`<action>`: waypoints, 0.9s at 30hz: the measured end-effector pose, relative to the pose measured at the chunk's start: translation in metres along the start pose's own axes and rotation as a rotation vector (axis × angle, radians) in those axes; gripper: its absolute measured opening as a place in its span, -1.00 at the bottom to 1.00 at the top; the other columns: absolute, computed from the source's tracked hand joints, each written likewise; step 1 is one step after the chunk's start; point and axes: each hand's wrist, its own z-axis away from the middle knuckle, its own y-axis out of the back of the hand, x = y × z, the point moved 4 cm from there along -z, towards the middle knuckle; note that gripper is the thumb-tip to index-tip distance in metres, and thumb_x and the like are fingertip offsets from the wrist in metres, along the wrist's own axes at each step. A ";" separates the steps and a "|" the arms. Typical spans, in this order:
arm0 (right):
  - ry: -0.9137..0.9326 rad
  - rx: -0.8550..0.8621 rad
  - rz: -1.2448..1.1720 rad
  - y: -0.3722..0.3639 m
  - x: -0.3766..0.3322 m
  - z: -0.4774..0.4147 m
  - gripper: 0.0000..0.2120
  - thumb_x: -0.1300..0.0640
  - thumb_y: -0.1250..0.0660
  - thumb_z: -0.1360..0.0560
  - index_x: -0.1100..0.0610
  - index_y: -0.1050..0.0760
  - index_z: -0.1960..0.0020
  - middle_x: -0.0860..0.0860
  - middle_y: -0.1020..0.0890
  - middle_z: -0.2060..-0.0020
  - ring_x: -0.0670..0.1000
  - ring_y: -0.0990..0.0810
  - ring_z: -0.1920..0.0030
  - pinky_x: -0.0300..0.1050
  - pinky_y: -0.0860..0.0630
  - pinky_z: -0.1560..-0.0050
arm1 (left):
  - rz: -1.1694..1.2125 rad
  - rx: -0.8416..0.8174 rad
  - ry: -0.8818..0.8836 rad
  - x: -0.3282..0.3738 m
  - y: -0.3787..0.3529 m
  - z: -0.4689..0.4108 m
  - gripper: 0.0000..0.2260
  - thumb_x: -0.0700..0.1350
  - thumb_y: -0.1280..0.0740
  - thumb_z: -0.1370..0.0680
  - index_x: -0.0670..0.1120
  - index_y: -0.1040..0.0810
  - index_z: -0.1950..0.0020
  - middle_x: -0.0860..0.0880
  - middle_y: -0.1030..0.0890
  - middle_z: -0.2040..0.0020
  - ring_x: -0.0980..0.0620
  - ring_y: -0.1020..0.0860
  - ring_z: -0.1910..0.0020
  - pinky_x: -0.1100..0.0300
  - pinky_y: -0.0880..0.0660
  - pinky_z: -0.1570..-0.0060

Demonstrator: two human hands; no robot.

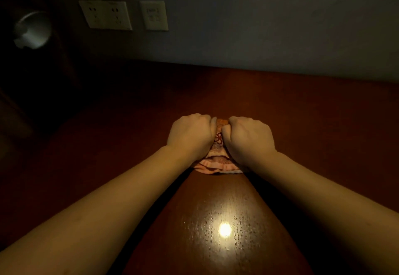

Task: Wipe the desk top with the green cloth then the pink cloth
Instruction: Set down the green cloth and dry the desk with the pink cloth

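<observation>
A pink patterned cloth [218, 164] lies bunched on the dark red-brown desk top [323, 123], in the middle of the view. My left hand [191, 134] and my right hand [248, 137] sit side by side on top of it, both with fingers curled down into the fabric and gripping it. Most of the cloth is hidden under my hands; only a strip between them and its near edge show. No green cloth is in view.
The desk meets a grey wall [259, 26] at the back. Two pale socket plates [105, 14] [154, 14] are on the wall. A round white fixture [32, 29] hangs at the dark far left. A lamp glare [224, 229] shines on wet streaks near me.
</observation>
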 end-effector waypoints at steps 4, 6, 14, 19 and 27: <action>0.139 0.126 0.028 0.007 -0.006 0.018 -0.72 0.17 -0.31 -0.47 0.08 -0.34 0.39 -0.07 -0.31 0.47 0.09 -0.42 0.53 -0.04 -0.42 0.59 | 0.031 -0.007 0.000 -0.005 -0.007 0.008 -0.68 0.03 -0.01 -0.69 0.00 -0.41 0.17 -0.06 -0.59 0.15 -0.13 -0.58 0.16 0.04 -0.36 0.26; 0.075 0.067 0.031 -0.002 0.003 0.001 -0.69 0.05 -0.17 -0.54 0.04 -0.28 0.37 -0.08 -0.32 0.45 0.09 -0.43 0.46 -0.06 -0.39 0.49 | 0.042 -0.031 0.037 -0.009 -0.010 -0.003 -0.68 0.04 0.01 -0.69 0.01 -0.41 0.17 -0.07 -0.61 0.11 -0.15 -0.58 0.13 0.06 -0.33 0.25; 0.222 0.180 0.070 0.004 -0.003 -0.005 -0.73 0.25 -0.41 -0.42 0.15 -0.38 0.37 0.04 -0.43 0.50 0.13 -0.42 0.56 -0.05 -0.39 0.67 | 0.001 0.083 -0.146 -0.001 0.004 -0.006 -0.91 -0.25 -0.36 -0.55 -0.20 -0.54 0.15 -0.16 -0.56 0.28 -0.22 -0.55 0.34 -0.05 -0.51 0.46; 0.127 0.130 0.030 0.002 0.001 0.002 -0.72 0.11 -0.22 -0.56 0.07 -0.35 0.33 -0.02 -0.41 0.45 0.11 -0.45 0.49 -0.08 -0.36 0.55 | -0.125 0.050 -0.272 -0.004 -0.008 -0.002 -0.89 -0.24 -0.45 -0.46 -0.20 -0.53 0.17 -0.11 -0.52 0.35 -0.18 -0.52 0.42 0.07 -0.42 0.60; 0.086 0.111 0.013 -0.003 0.006 -0.030 -0.77 0.22 -0.30 -0.51 0.17 -0.45 0.33 0.09 -0.54 0.40 0.20 -0.52 0.44 -0.01 -0.48 0.50 | -0.139 -0.047 -0.068 -0.008 -0.007 -0.032 -0.75 -0.12 -0.05 -0.69 -0.15 -0.50 -0.16 -0.11 -0.59 -0.04 -0.19 -0.56 -0.02 -0.08 -0.50 0.12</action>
